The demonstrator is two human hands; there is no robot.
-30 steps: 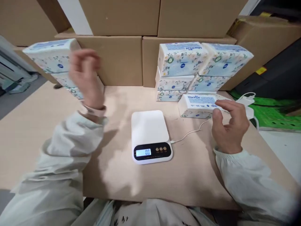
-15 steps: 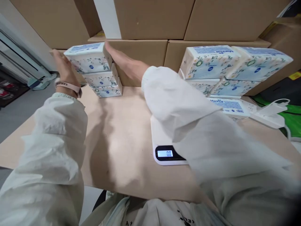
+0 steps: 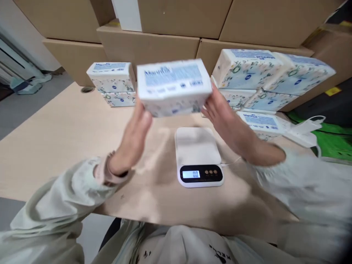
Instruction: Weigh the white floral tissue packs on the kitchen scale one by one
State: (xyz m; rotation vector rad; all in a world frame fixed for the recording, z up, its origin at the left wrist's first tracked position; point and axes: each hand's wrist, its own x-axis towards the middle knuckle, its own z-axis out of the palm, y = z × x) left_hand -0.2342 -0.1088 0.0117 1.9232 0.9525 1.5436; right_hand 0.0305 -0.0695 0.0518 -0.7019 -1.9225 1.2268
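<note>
Between my two hands a tissue pack (image 3: 174,86) is held up off the table, slightly blurred, its blue printed label facing up. My left hand (image 3: 134,135) presses its left end, and my right hand (image 3: 227,121) grips the right end. Below and in front of the pack lies a white digital scale (image 3: 196,146) with a bare platform; its display reads 0.0. To the left stands a stack of two tissue packs (image 3: 112,82). Several more packs (image 3: 246,71) are piled at the right, beyond my right hand.
Cardboard boxes (image 3: 154,46) form a wall along the back of the wooden table (image 3: 68,146). At the right a single tissue pack (image 3: 260,123) lies by a white power strip (image 3: 301,137) with a plug. A thin cable runs from the scale's right side.
The top pack has been lifted off the left stack and carried right, over the area behind the scale. Both hands moved with it, and my right forearm no longer covers the scale.
</note>
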